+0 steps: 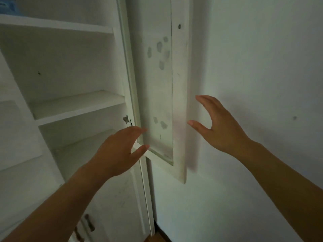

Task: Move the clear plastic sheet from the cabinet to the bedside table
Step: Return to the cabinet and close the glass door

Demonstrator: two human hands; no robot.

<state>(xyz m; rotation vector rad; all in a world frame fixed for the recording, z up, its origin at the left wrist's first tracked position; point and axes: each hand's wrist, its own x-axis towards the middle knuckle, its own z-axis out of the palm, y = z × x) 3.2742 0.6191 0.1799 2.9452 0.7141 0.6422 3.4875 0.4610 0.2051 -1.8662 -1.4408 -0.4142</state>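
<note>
Beside the open cabinet door (153,95), left hand (118,152) and right hand (218,126) spread empty, approaching its clear plastic sheet (157,81); grasping both edges likely follows.

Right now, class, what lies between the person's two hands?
In the head view, the lower part of the open cabinet door, its white frame and clear panel, lies between the left hand and right hand. Neither hand grips it.

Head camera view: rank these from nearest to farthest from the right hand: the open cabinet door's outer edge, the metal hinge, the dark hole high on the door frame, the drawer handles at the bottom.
From the right hand:
1. Door's outer edge, just left of the fingertips.
2. Metal hinge, farther left, above the left hand.
3. Dark hole, high on the frame.
4. Drawer handles, bottom left.
The hinge and the hole are nearly equal, so that pair is too close to call.
</note>
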